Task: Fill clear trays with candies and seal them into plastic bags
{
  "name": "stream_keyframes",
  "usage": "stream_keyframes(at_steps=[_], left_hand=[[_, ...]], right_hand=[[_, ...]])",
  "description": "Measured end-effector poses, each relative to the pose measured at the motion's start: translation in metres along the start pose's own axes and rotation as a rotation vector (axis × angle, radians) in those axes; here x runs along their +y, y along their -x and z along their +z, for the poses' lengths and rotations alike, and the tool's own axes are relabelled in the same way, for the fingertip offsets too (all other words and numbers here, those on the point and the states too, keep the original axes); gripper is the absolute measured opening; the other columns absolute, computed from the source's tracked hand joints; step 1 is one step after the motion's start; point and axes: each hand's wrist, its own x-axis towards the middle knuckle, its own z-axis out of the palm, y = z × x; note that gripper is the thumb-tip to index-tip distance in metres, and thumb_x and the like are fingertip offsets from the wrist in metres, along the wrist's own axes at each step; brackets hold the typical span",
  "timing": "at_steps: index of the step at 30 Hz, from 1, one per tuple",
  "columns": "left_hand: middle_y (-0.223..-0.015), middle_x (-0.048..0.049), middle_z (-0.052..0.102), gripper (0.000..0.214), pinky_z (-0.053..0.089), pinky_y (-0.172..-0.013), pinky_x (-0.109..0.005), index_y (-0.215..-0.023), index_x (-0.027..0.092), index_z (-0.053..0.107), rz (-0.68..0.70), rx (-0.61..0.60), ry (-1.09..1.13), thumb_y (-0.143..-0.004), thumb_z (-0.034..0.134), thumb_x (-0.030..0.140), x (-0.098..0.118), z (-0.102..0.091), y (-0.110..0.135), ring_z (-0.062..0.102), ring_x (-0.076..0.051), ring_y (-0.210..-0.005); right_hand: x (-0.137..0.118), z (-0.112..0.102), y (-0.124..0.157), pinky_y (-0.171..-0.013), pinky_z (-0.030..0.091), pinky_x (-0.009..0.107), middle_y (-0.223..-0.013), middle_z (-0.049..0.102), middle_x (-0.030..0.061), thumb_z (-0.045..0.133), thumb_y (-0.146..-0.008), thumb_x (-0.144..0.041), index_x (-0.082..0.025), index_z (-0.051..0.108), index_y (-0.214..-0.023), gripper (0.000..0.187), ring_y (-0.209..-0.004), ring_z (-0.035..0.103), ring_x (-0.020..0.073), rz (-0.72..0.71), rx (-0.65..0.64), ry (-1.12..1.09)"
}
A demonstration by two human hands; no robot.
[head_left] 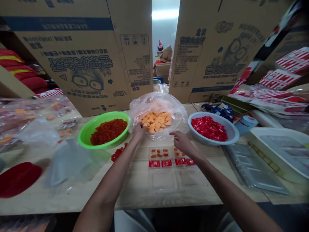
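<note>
A clear plastic bag [180, 117] stands open in the middle, with a heap of orange ring-like pieces [156, 122] inside. At the heap's left edge is my left hand [139, 131]; its fingertips are partly hidden and blurred, so their grip is unclear. My right hand [180, 141] is by the bag's front right edge, index finger stretched out, with nothing visible in it. Below the hands lie clear compartment trays [163, 180]. Their back sections hold small orange-red pieces [158, 151], the middle sections red wrapped packets [154, 164], and the front sections show bare plastic.
A green bowl [83, 137] of dark red-orange pieces stands left, a pale blue bowl [235, 132] of red packets right. Stacked clear trays [256, 167] and a white tub [260, 133] are farther right. A red dish [20, 178] lies far left. Cardboard boxes [94, 58] stand behind.
</note>
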Motion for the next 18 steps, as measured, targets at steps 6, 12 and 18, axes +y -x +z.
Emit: stream_keyframes(at_steps=[6, 12, 18], left_hand=[[-0.080, -0.0008, 0.063, 0.027, 0.051, -0.065, -0.024, -0.100, 0.015, 0.061, 0.011, -0.054, 0.442, -0.075, 0.060, 0.023, -0.010, -0.014, 0.033, 0.059, -0.012, -0.068], [-0.088, -0.0047, 0.069, 0.038, 0.053, -0.062, -0.021, -0.102, 0.013, 0.070, -0.210, -0.210, 0.995, -0.064, 0.070, 0.017, -0.024, -0.059, 0.079, 0.061, -0.010, -0.067], [-0.078, -0.0026, 0.068, 0.045, 0.041, -0.049, -0.018, -0.099, 0.013, 0.069, -0.220, -0.162, 0.821, -0.059, 0.081, 0.026, -0.043, -0.091, 0.123, 0.058, -0.010, -0.059]], right_hand=[[-0.063, 0.052, -0.089, -0.094, 0.045, 0.039, -0.113, 0.071, 0.0159, 0.056, -0.084, -0.027, -0.015, 0.074, -0.109, 0.033, -0.111, 0.063, 0.0310, 0.180, -0.182, 0.135], [-0.089, 0.084, -0.105, -0.099, 0.037, 0.051, -0.114, 0.068, 0.0218, 0.071, -0.069, -0.030, -0.012, 0.071, -0.097, 0.034, -0.119, 0.055, 0.0409, 0.299, -0.092, -0.142], [-0.060, 0.041, -0.067, -0.069, 0.045, 0.027, -0.085, 0.067, 0.0085, 0.053, -0.081, -0.027, -0.015, 0.060, -0.082, 0.013, -0.077, 0.061, 0.0172, 0.297, -0.117, -0.489]])
